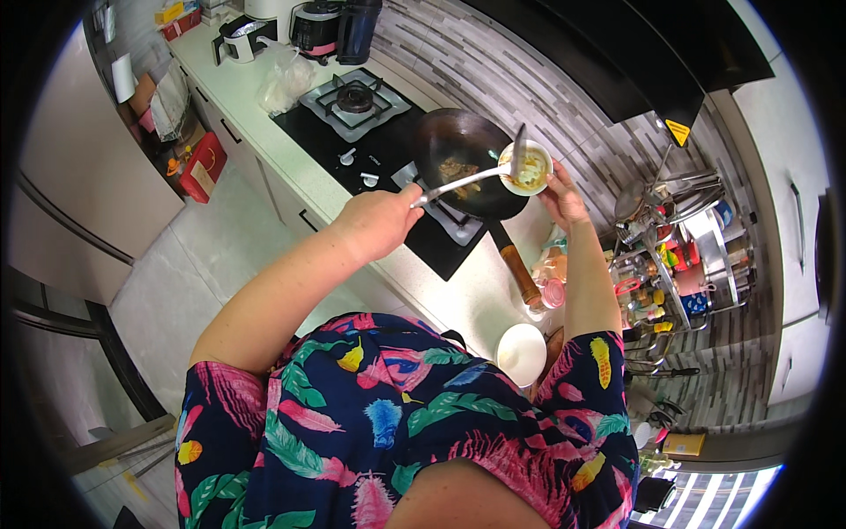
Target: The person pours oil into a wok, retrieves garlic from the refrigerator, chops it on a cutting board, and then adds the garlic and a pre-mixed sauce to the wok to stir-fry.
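Observation:
My left hand (380,223) grips the handle end of a metal wok spatula (470,178), whose head reaches over a small white bowl (540,177). My right hand (567,198) holds that bowl by its outer side, tilted, with yellowish residue on its inside. Both are at the right rim of a dark wok (443,135), which sits on the near burner of a black gas hob (310,125). Browned chopped food (456,170) lies in the bottom of the wok. The wok's wooden handle (520,274) points toward my body.
A white bowl (521,354) stands on the counter close to my body. Jars (552,292) sit by the wok handle. A rack of bottles and utensils (687,264) lines the right wall. A plastic bag (285,79) lies beyond the far burner (355,98); a range hood (615,53) overhangs.

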The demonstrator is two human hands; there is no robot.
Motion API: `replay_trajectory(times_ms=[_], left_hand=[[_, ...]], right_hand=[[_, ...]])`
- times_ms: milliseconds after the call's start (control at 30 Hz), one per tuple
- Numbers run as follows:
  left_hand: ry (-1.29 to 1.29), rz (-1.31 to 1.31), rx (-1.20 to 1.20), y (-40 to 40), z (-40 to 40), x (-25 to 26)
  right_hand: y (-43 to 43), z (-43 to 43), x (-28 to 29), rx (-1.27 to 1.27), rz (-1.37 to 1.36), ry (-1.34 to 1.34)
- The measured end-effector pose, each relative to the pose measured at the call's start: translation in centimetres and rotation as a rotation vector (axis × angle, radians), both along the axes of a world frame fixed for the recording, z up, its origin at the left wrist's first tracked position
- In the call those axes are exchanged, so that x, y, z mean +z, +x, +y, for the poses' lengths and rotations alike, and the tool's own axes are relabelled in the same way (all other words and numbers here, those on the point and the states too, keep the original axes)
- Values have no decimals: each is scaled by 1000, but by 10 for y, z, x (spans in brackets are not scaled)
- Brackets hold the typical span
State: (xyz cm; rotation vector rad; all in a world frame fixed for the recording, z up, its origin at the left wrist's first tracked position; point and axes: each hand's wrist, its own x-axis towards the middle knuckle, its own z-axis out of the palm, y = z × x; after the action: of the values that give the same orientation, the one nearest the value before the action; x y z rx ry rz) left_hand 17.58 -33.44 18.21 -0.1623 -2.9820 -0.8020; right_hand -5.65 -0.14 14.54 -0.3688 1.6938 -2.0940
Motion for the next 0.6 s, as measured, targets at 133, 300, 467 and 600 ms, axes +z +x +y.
replay_trajectory(times_ms=[133, 300, 467, 600], left_hand=[[-31, 6, -50, 3, 9, 2], [78, -22, -55, 2, 17, -3], [262, -105, -36, -2, 23, -5], [268, -54, -47, -3, 25, -11]], right_hand=[[10, -4, 9, 5, -32, -16], [11, -8, 7, 39, -16, -52], [17, -15, 7, 57, -36, -61], [13, -20, 3, 20, -37, -90]])
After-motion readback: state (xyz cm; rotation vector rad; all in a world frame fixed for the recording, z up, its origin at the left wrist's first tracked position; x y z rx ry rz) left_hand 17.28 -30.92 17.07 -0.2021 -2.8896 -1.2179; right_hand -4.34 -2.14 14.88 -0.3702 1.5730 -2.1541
